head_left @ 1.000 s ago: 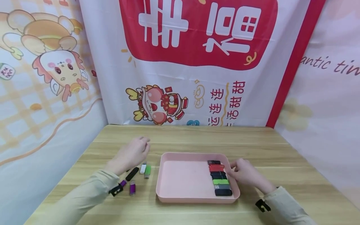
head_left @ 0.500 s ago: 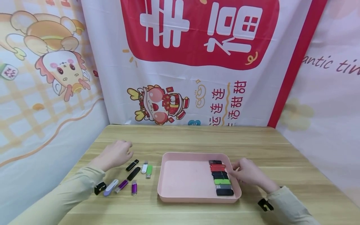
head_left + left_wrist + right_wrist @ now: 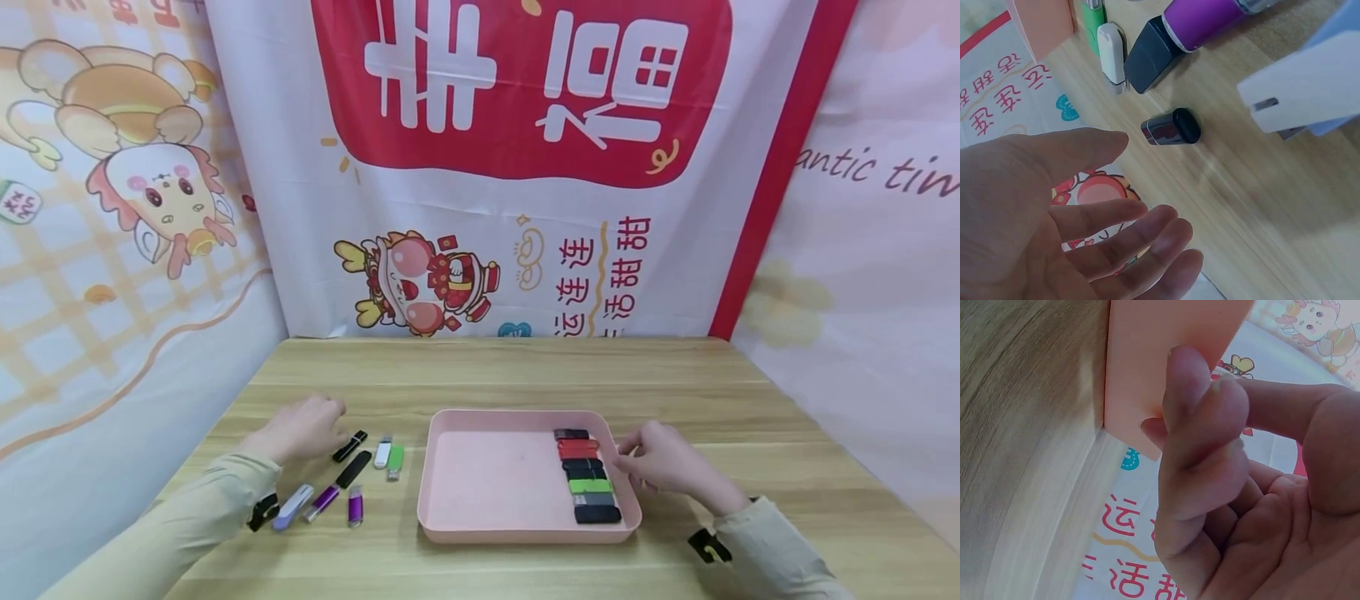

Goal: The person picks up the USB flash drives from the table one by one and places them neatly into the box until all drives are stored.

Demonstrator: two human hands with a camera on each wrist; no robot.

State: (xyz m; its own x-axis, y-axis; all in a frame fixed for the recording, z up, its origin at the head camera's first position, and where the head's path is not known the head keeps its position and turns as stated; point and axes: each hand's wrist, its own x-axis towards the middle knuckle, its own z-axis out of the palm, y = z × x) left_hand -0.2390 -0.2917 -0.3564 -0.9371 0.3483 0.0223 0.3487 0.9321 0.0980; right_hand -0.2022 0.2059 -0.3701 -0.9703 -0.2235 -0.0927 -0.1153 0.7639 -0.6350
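Observation:
My left hand (image 3: 300,429) is over the left of the table, thumb and fingers apart and holding nothing. Just beyond its fingertips lies a glossy black USB stick (image 3: 1169,127) in the left wrist view. Around it on the wood are a matte black USB stick (image 3: 354,470), a purple one (image 3: 355,506), a white one (image 3: 383,452) and a green one (image 3: 395,461). At the right end of the pink tray (image 3: 480,537), my right hand (image 3: 660,458) holds the rim with curled fingers. Inside, several USB sticks form a column along that end, including a red one (image 3: 579,449).
A second purple stick (image 3: 322,502) and a lavender-and-white stick (image 3: 292,506) lie close to the left wrist. Printed cloth (image 3: 450,192) hangs behind the wooden table (image 3: 480,375) and at both sides.
My left hand has moved left, then down toward the glossy black USB stick, and the sticks under the arm have come into sight. My right hand stays at the tray's rim.

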